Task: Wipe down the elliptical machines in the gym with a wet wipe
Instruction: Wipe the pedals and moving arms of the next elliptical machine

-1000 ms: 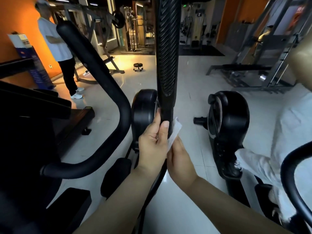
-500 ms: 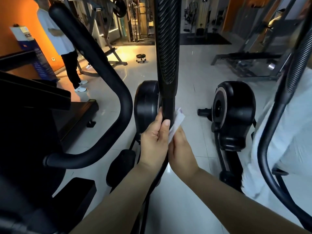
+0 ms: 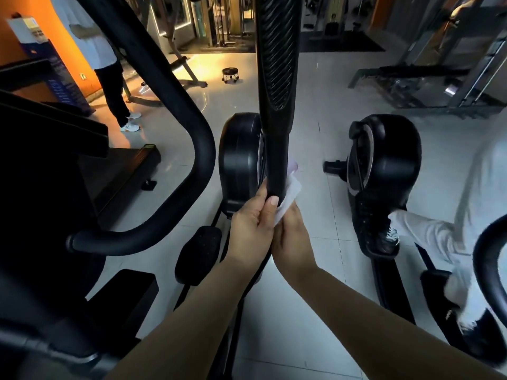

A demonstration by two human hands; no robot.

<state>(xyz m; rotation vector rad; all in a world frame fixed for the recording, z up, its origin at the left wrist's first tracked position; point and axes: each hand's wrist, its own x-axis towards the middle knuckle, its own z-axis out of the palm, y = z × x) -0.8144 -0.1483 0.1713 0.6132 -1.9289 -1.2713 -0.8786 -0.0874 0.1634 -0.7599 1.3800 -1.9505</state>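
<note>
Right now the left hand point(image 3: 251, 229) is gripping the lower end of the black handle bar point(image 3: 275, 105), thumb lying up its front, while the right hand point(image 3: 293, 239) is wrapping the white wet wipe point(image 3: 290, 196) round the bar's right side, pressing it on. Just behind the bar a black flywheel housing point(image 3: 238, 160) is standing on the pale tiled floor point(image 3: 315, 105) — and a second elliptical point(image 3: 384, 165) is sitting to the right, carrying a person in white trousers point(image 3: 428, 231).
</note>
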